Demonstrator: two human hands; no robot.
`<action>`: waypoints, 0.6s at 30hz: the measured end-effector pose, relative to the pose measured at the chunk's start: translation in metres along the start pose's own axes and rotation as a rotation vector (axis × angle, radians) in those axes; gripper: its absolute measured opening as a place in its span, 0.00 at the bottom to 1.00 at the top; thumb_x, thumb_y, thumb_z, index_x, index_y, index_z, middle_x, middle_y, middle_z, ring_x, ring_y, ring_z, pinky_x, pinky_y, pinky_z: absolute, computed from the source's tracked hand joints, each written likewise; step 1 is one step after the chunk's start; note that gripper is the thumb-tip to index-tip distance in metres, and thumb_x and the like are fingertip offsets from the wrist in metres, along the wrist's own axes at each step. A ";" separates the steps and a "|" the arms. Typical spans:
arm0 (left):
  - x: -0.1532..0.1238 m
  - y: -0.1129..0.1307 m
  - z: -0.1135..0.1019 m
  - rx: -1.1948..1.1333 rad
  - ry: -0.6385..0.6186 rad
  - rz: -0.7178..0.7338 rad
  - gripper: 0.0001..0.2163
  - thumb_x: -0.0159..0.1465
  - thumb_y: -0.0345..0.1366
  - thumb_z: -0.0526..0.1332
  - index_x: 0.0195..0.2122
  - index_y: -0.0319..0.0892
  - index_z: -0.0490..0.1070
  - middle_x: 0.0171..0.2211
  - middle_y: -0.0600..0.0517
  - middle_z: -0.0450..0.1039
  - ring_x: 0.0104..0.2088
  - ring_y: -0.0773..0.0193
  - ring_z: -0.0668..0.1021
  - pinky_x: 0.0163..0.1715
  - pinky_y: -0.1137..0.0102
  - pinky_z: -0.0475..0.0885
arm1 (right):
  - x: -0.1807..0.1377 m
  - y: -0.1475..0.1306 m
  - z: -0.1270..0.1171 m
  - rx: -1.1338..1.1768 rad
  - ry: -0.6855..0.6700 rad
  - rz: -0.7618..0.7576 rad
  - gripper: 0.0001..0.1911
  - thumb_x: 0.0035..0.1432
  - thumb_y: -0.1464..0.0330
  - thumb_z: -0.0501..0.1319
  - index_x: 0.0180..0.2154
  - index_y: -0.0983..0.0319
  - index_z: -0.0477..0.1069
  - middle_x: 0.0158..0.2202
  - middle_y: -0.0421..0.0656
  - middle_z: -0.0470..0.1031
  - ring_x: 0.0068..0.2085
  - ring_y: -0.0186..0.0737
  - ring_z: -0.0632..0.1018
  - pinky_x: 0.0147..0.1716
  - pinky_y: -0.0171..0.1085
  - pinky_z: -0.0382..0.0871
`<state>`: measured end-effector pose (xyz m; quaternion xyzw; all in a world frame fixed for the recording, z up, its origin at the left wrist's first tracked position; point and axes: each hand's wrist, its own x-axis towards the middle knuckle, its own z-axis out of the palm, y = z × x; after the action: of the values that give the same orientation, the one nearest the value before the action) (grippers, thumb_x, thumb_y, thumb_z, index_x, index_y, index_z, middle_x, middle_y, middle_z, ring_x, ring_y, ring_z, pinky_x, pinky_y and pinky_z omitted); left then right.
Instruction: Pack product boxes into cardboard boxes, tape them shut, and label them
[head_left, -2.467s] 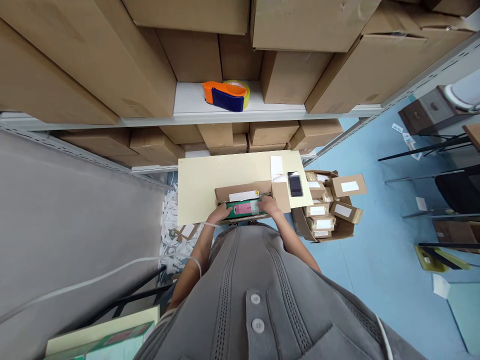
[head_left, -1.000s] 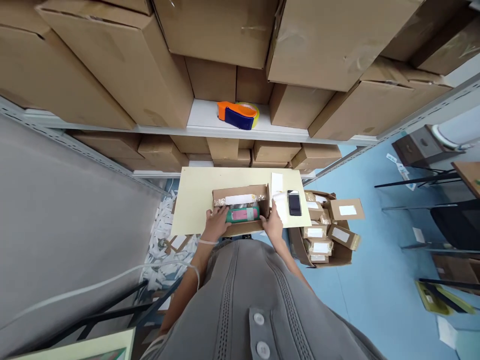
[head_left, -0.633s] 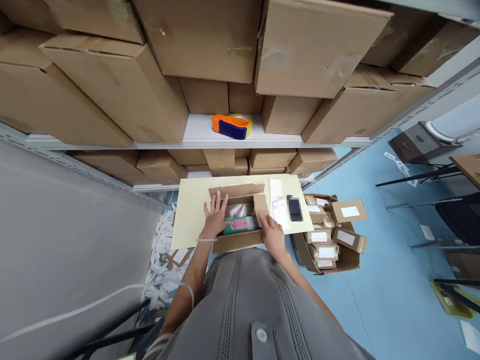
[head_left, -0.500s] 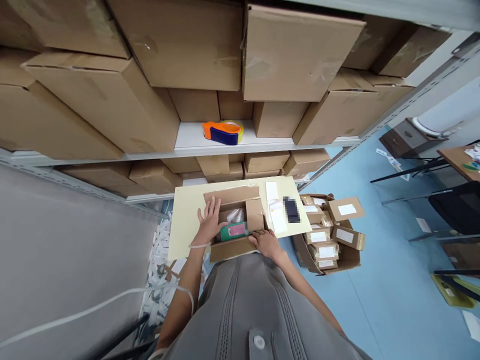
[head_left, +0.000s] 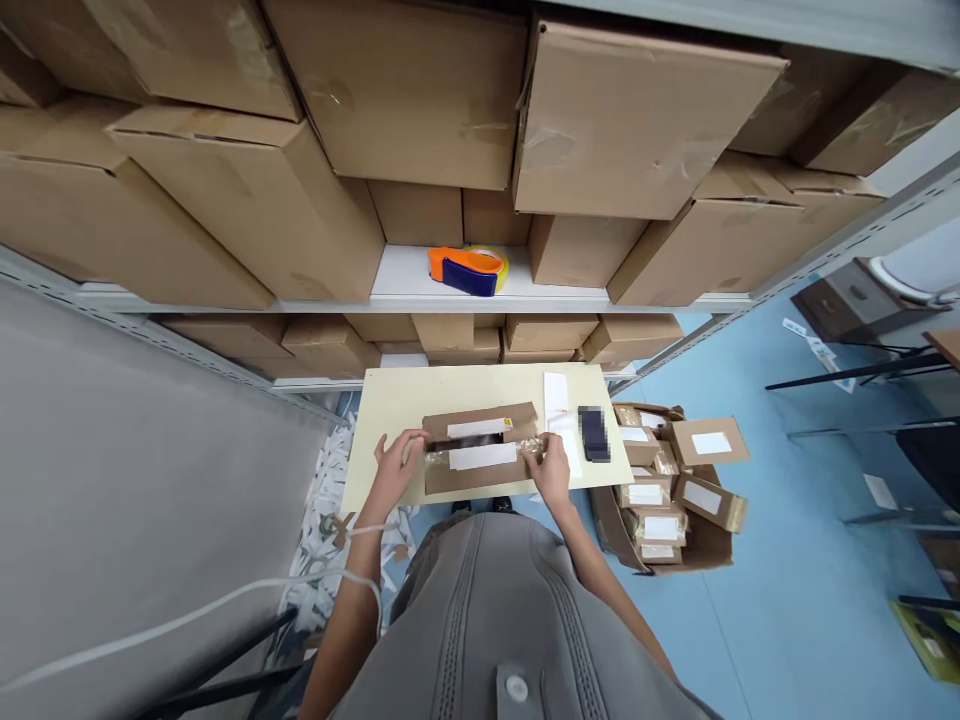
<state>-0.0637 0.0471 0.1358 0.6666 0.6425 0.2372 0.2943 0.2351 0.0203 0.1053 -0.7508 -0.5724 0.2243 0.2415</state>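
A small cardboard box (head_left: pixel 480 481) lies on the pale tabletop with its two long flaps folded inward. A dark gap shows between the flaps, and the contents are hidden. White label strips (head_left: pixel 484 457) and shiny clear tape are on the flaps. At the box's left end, my left hand (head_left: pixel 393 468) grips the flap edge with thumb and fingers. My right hand (head_left: pixel 552 470) pinches the right end, beside the taped edge.
White papers (head_left: pixel 556 392) and a pixelated dark item (head_left: pixel 594 434) lie at the table's right. A tape dispenser (head_left: pixel 468 271) sits on the shelf among cardboard boxes. On the floor, a large carton (head_left: pixel 705 540) holds several labelled boxes; paper scraps (head_left: pixel 315 540) lie left.
The box's long flaps have been folded inward, covering the green and pink item and the plastic bag. Both hands have moved to the box's ends. The view has shifted slightly.
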 end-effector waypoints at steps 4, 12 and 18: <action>-0.022 -0.007 0.024 0.078 -0.042 -0.018 0.14 0.68 0.43 0.51 0.53 0.51 0.67 0.51 0.49 0.75 0.56 0.55 0.72 0.65 0.45 0.39 | 0.006 0.002 -0.007 -0.132 -0.004 0.034 0.24 0.59 0.61 0.58 0.55 0.59 0.61 0.52 0.55 0.68 0.52 0.57 0.73 0.49 0.49 0.69; -0.029 -0.009 0.065 0.086 0.135 -0.058 0.19 0.63 0.33 0.55 0.56 0.49 0.68 0.53 0.44 0.68 0.56 0.51 0.70 0.55 0.54 0.66 | 0.145 -0.138 -0.072 -0.046 0.145 -0.533 0.17 0.68 0.63 0.49 0.52 0.61 0.68 0.51 0.51 0.70 0.55 0.51 0.70 0.56 0.45 0.61; -0.023 0.002 0.054 0.190 0.165 -0.022 0.20 0.59 0.27 0.57 0.51 0.49 0.72 0.51 0.43 0.70 0.53 0.49 0.73 0.56 0.50 0.65 | 0.250 -0.254 -0.058 -0.344 0.109 -0.520 0.23 0.67 0.60 0.54 0.54 0.71 0.67 0.53 0.61 0.71 0.56 0.55 0.69 0.57 0.47 0.56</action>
<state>-0.0257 0.0196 0.1000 0.6627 0.6913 0.2262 0.1785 0.1408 0.3146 0.2935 -0.6200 -0.7610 0.0142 0.1904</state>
